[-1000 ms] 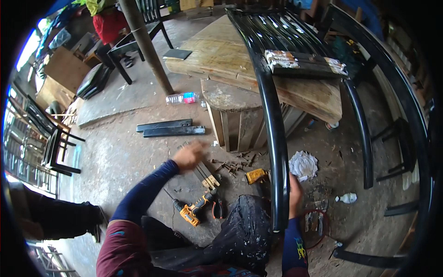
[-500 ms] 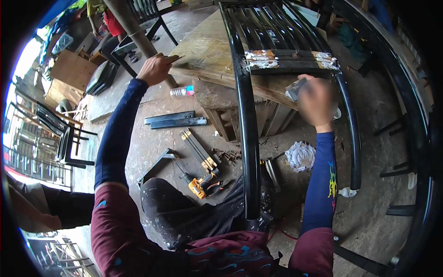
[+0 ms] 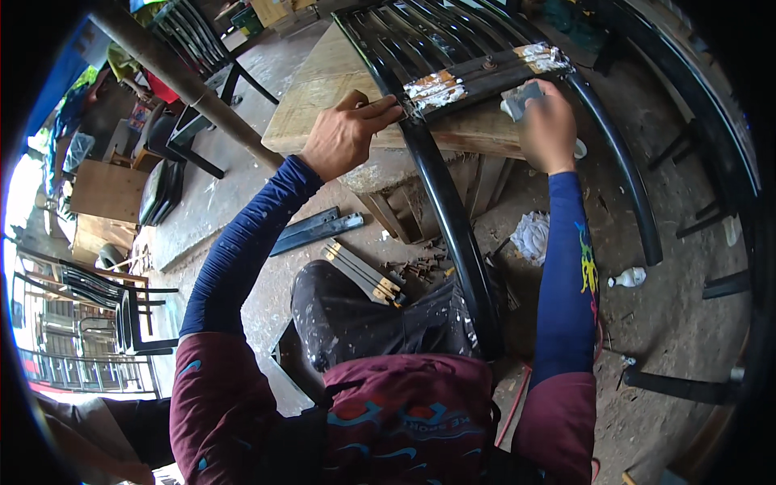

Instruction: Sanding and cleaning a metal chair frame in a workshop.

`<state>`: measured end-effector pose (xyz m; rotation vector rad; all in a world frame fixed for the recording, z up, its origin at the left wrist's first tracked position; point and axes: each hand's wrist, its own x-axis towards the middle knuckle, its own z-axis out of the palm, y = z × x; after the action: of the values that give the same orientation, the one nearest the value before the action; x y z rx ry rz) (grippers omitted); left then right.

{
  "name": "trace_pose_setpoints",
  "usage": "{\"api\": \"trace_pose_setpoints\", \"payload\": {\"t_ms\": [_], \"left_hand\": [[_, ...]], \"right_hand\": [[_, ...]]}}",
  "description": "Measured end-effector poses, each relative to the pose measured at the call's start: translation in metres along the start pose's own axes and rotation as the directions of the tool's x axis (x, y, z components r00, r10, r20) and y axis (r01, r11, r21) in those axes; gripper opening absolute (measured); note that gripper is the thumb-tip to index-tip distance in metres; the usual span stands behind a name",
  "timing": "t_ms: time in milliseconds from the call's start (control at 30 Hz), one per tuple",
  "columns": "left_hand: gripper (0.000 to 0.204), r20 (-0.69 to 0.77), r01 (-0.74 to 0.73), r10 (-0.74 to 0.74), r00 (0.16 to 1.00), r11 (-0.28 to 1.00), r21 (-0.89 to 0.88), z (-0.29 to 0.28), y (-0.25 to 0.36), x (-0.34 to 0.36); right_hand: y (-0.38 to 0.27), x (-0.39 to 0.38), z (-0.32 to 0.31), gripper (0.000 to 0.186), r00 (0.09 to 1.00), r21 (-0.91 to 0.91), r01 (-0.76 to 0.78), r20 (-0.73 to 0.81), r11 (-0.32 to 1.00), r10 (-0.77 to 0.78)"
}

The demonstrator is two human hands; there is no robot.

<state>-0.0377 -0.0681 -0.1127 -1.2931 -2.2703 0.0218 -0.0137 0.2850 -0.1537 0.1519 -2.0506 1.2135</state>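
From my end, L hand is at the black chair frame's L post, can't tell if it's pinching anything; R hand grips a grey pc nr the white-patched rail. Frame's on wooden tabletop.

The floor is hard, grey-brown and dirty. A wooden worktop is near the middle. A thick brown pole looks tilted, with a black chair behind it. More dark chairs and a brown board are on the left, where bright light shines in.
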Motion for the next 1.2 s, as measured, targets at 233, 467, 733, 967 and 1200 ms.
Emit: {"api": "trace_pose_setpoints", "payload": {"t_ms": [233,467,733,967,1200], "left_hand": [[0.058,-0.057,0.021,-0.016,0.998,0.995,0.096,0.013,-0.001,-0.005],[0.053,0.01,0.102,-0.102,0.995,0.995,0.025,-0.002,0.003,-0.003],[0.055,0.047,-0.049,0.042,0.998,0.989,0.142,0.008,-0.022,0.006],[0.056,-0.032,-0.163,0.165,0.986,0.985,0.055,-0.001,0.007,0.006],[0.062,-0.054,-0.173,0.174,0.983,0.985,0.022,0.004,0.007,-0.001]], "right_hand": [[-0.055,0.051,0.051,0.029,0.769,-0.334,0.486,-0.276,0.808,-0.576],[-0.037,0.056,0.078,0.022,0.852,-0.312,0.518,0.11,0.796,-0.511],[-0.032,0.055,0.081,0.024,0.817,-0.356,0.554,0.059,0.752,-0.574],[-0.029,0.053,0.074,0.022,0.812,-0.347,0.546,-0.003,0.762,-0.584],[-0.031,0.052,0.079,0.023,0.818,-0.344,0.546,0.019,0.764,-0.575]]}}
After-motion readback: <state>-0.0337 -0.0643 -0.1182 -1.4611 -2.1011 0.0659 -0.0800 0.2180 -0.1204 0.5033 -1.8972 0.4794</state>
